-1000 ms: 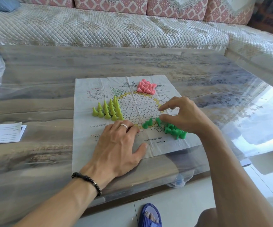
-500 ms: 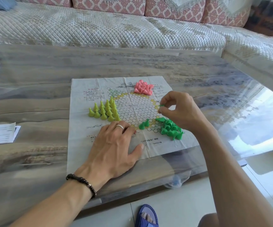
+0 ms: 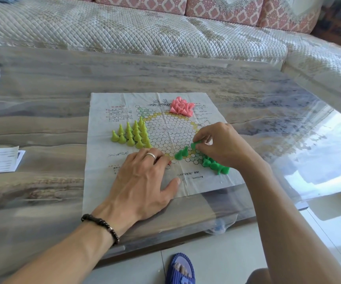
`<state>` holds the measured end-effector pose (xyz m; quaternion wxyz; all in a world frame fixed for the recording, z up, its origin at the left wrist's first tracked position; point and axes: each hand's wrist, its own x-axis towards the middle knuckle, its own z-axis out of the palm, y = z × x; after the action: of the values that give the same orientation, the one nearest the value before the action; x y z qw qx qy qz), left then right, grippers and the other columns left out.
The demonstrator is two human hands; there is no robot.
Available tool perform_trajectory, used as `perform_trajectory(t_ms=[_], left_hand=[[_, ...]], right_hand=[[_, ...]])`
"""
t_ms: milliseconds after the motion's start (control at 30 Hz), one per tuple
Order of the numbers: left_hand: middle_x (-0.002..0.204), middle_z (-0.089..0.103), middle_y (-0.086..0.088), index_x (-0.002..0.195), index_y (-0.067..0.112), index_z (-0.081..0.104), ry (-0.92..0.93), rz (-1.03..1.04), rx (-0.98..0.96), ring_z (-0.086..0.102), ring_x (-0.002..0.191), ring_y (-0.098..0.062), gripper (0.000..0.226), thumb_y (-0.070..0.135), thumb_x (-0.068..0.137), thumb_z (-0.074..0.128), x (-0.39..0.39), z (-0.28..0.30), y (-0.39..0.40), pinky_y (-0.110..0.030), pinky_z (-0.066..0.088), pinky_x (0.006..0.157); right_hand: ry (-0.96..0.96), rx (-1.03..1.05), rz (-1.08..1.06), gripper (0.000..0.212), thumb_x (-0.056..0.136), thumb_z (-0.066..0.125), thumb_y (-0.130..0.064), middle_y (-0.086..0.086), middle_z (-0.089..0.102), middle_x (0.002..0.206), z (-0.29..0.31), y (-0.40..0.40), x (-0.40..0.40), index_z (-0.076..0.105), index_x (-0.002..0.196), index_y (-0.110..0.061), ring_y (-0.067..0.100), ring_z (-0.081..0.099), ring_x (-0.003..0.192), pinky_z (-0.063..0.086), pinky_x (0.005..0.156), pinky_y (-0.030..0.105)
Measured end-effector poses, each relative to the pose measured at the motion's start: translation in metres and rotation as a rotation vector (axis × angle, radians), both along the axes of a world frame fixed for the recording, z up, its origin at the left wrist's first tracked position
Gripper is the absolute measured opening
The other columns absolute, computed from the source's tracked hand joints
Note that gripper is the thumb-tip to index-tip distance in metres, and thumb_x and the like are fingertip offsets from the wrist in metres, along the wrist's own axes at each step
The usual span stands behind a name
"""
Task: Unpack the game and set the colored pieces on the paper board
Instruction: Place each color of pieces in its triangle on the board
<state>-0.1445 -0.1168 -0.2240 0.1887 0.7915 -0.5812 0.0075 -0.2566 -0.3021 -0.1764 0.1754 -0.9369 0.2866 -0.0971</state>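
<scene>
While my left hand (image 3: 143,181) lies flat on the board (image 3: 104,181), my right hand (image 3: 222,146) pinches a green piece (image 3: 195,144) tilted, tip leftward — its cell just right of the standing pair (image 3: 181,153).

Quilted sofa (image 3: 145,27) behind glossy table (image 3: 42,89); tiled floor (image 3: 216,253)

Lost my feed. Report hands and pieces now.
Left hand flat on paper board. Right hand pinching green piece. Two green pieces standing, pink pile unsorted. Nothing in the way.
</scene>
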Motion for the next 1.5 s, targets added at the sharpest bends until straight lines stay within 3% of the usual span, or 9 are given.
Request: perform_trajectory(t_ms=[233,433,567,733,933,1067,1200,1367,1500], left_hand=[[0.111,0.060,0.002,0.112,0.016,0.065,-0.005,0.000,-0.001,0.052,0.105,-0.018,0.056,0.058,0.085,0.039,0.001,0.000,0.000,-0.035,0.042,0.092],[0.111,0.060,0.002,0.112,0.016,0.064,-0.005,-0.005,-0.004,0.051,0.106,-0.018,0.056,0.057,0.085,0.039,0.001,0.000,0.000,-0.035,0.042,0.093],[0.112,0.060,0.002,0.113,0.016,0.064,-0.010,-0.008,0.001,0.051,0.106,-0.017,0.057,0.058,0.085,0.038,0.001,0.001,0.000,-0.034,0.042,0.094],[0.111,0.060,0.002,0.112,0.016,0.064,-0.010,-0.009,0.001,0.052,0.105,-0.018,0.056,0.058,0.085,0.039,0.000,0.000,0.000,-0.036,0.043,0.093],[0.111,0.060,0.002,0.111,0.016,0.064,-0.010,-0.007,0.005,0.052,0.104,-0.018,0.055,0.058,0.085,0.040,0.001,0.000,0.000,-0.036,0.043,0.092],[0.111,0.060,0.002,0.112,0.016,0.064,-0.014,-0.010,0.009,0.051,0.105,-0.017,0.055,0.058,0.085,0.039,0.001,0.000,0.000,-0.034,0.043,0.093],[0.110,0.060,0.002,0.110,0.016,0.065,-0.013,-0.006,0.001,0.052,0.104,-0.018,0.055,0.057,0.084,0.040,0.001,0.000,0.000,-0.035,0.044,0.091],[0.110,0.060,0.001,0.111,0.016,0.065,-0.013,-0.005,0.002,0.052,0.103,-0.019,0.056,0.057,0.085,0.039,0.001,0.000,0.000,-0.035,0.044,0.091],[0.112,0.060,0.001,0.112,0.016,0.065,-0.012,-0.005,-0.004,0.052,0.106,-0.018,0.056,0.057,0.085,0.040,0.001,-0.001,0.000,-0.035,0.044,0.093]], right_hand=[[0.027,-0.041,0.026,0.009,0.081,0.068,-0.020,-0.010,0.066,0.080,-0.006,0.004,0.008,0.072,0.088,-0.021,0.012,0.057,0.088,0.049,0.086,0.039],[0.059,-0.018,0.023,0.024,0.081,0.064,-0.021,-0.013,0.064,0.090,-0.006,0.001,0.007,0.068,0.104,-0.027,0.013,0.055,0.097,0.046,0.092,0.044],[0.014,-0.008,-0.044,0.032,0.080,0.064,-0.019,-0.009,0.064,0.099,0.001,-0.007,-0.007,0.069,0.112,-0.020,0.007,0.056,0.094,0.049,0.092,0.038],[0.064,0.001,-0.070,0.019,0.081,0.070,-0.017,-0.007,0.069,0.095,-0.006,-0.005,-0.009,0.075,0.098,-0.020,-0.005,0.053,0.072,0.043,0.067,0.012],[-0.011,-0.026,-0.108,0.018,0.085,0.059,-0.011,-0.006,0.068,0.091,-0.010,-0.009,-0.007,0.072,0.095,-0.020,0.009,0.061,0.084,0.054,0.082,0.031],[-0.163,0.038,-0.118,0.012,0.087,0.058,-0.012,-0.010,0.064,0.085,-0.012,-0.010,-0.005,0.065,0.093,-0.019,0.007,0.061,0.080,0.050,0.075,0.023],[-0.180,0.065,-0.128,0.015,0.088,0.055,-0.015,-0.013,0.061,0.081,-0.016,-0.013,-0.004,0.062,0.099,-0.023,0.003,0.058,0.076,0.047,0.065,0.020],[-0.207,0.083,-0.101,0.008,0.088,0.062,-0.015,-0.011,0.067,0.085,-0.016,-0.015,-0.004,0.066,0.090,-0.021,0.001,0.062,0.082,0.043,0.068,0.009],[-0.166,0.048,-0.085,0.007,0.086,0.065,-0.018,-0.017,0.061,0.082,-0.018,-0.015,-0.003,0.068,0.088,-0.024,0.001,0.054,0.080,0.040,0.068,0.014]])
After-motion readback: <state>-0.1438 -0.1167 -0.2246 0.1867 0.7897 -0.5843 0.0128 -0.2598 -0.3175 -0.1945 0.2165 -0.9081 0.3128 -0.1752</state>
